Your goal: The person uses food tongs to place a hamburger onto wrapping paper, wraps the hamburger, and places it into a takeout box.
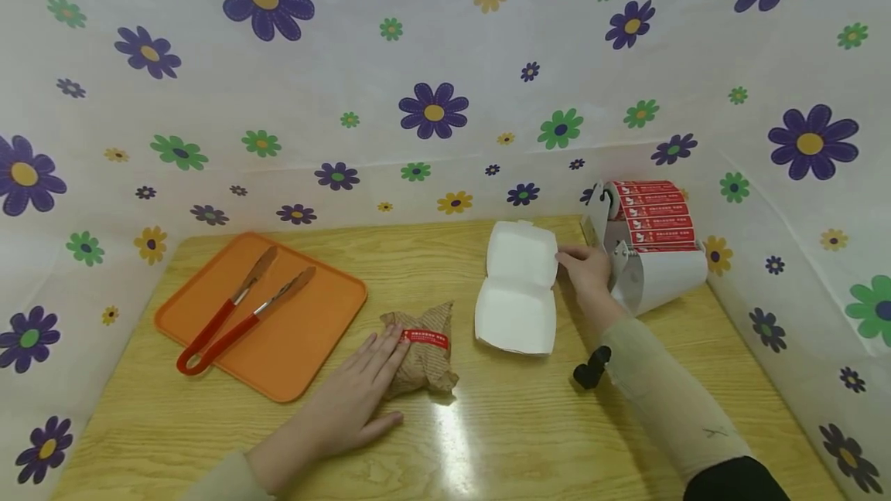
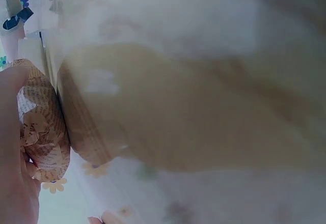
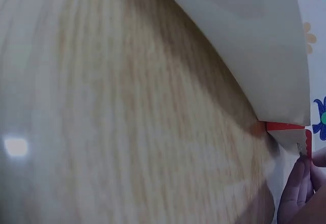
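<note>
My left hand (image 1: 362, 385) lies with straight fingers on the left side of a parcel wrapped in brown printed paper (image 1: 421, 366), with a red label (image 1: 426, 339) across its top. In the left wrist view the crumpled wrapper (image 2: 46, 132) sits against my hand (image 2: 15, 152). A white paper clamshell box (image 1: 515, 319) stands unfolded to the parcel's right, inside facing up. At the right edge of its far half, my right hand (image 1: 590, 273) pinches the board between thumb and fingers. Red print (image 3: 285, 126) shows on the box's outside in the right wrist view.
An orange tray (image 1: 306, 331) at the left carries red-handled tongs (image 1: 226, 323). Close to my right hand stands a white dispenser (image 1: 671, 277) with a roll of red labels (image 1: 657, 215). Flower-printed sheeting (image 1: 445, 45) encloses the wooden table (image 1: 487, 439) at the back and sides.
</note>
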Tool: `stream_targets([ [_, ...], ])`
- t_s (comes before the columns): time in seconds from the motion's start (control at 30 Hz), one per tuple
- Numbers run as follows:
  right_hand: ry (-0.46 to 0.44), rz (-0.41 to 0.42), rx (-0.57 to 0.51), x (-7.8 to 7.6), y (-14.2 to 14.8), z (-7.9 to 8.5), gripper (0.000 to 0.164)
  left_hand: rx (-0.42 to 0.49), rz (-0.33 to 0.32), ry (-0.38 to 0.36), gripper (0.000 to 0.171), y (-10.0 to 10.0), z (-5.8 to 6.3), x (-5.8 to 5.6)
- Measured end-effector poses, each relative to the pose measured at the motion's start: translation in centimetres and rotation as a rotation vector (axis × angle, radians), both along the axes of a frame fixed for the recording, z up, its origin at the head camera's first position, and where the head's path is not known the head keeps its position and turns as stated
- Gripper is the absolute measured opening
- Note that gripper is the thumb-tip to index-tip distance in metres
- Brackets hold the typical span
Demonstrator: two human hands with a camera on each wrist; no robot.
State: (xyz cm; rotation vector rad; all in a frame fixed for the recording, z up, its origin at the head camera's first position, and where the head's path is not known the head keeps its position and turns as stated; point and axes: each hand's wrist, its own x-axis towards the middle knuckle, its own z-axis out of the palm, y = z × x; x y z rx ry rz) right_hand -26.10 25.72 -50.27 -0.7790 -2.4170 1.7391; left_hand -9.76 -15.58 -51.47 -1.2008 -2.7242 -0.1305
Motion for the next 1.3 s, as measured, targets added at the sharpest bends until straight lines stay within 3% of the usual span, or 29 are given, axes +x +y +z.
stream_targets([
  [0.33, -0.047, 0.174, 0.071, 1.0, 0.0, 0.5, 0.037, 0.017, 0.010, -0.014, 0.100, 0.5, 0.0, -0.5],
  [0.83, -0.087, 0.304, 0.116, 1.6, -0.4, 0.4, 0.039, -0.026, 0.021, -0.026, 0.095, 1.4, 0.4, -1.3],
  [1.17, -0.006, 0.388, 0.198, 2.3, 0.5, 1.3, 0.039, 0.024, 0.003, 0.020, 0.092, 1.4, 0.7, -1.6],
  [1.3, 0.025, 0.404, 0.174, 3.0, 0.7, 2.1, 0.039, 0.029, 0.005, 0.022, 0.090, 1.4, 0.8, -1.8],
])
